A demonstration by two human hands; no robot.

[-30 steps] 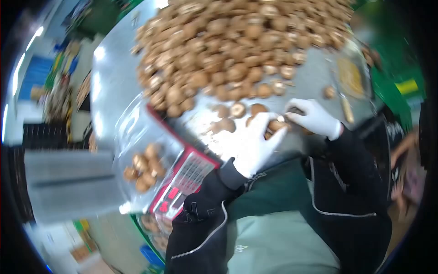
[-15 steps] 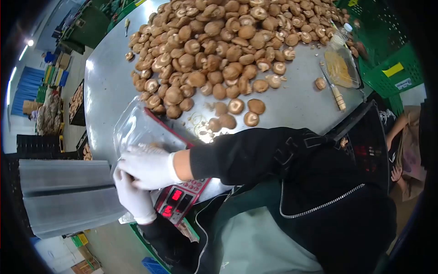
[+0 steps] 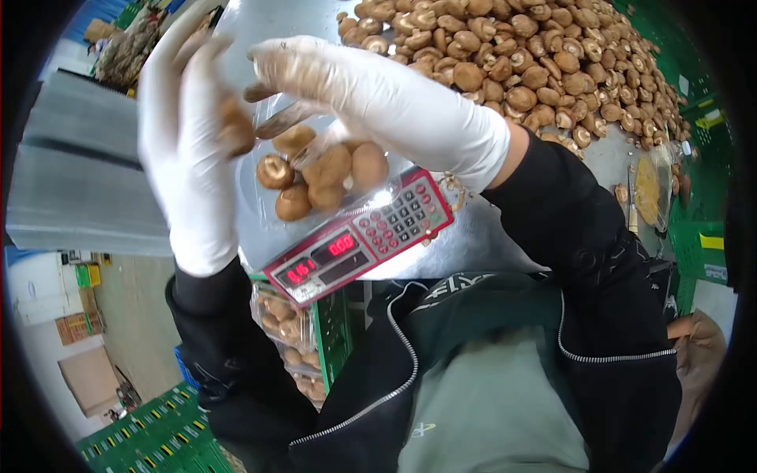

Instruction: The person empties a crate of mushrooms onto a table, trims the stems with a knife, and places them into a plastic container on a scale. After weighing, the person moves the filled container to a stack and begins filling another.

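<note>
My left hand (image 3: pixel 189 158), in a white glove and blurred, is raised at the left edge of the scale. A blurred brown mushroom (image 3: pixel 235 128) lies against its inner side. Opposite it hovers my right hand (image 3: pixel 386 91), also gloved, its stained fingers curved and apart. Below both hands several mushrooms (image 3: pixel 292 202) rest in a clear plastic tray (image 3: pixel 256 225) on a red-framed scale (image 3: pixel 323 272). Red digits glow on the scale's display. Part of the tray is hidden by the hands.
A large heap of mushrooms (image 3: pixel 520 67) covers the metal table's far side. Filled clear packs (image 3: pixel 293 325) stand below the scale, beside a green crate (image 3: pixel 333 335). Grey sheet-like stacks (image 3: pixel 79 189) lie at left. A wooden-handled tool (image 3: pixel 632 217) lies at right.
The hands, close together over the tray before, are now raised and apart. Mushrooms in the tray have come into sight. The camera view has shifted, placing the scale nearer the middle.
</note>
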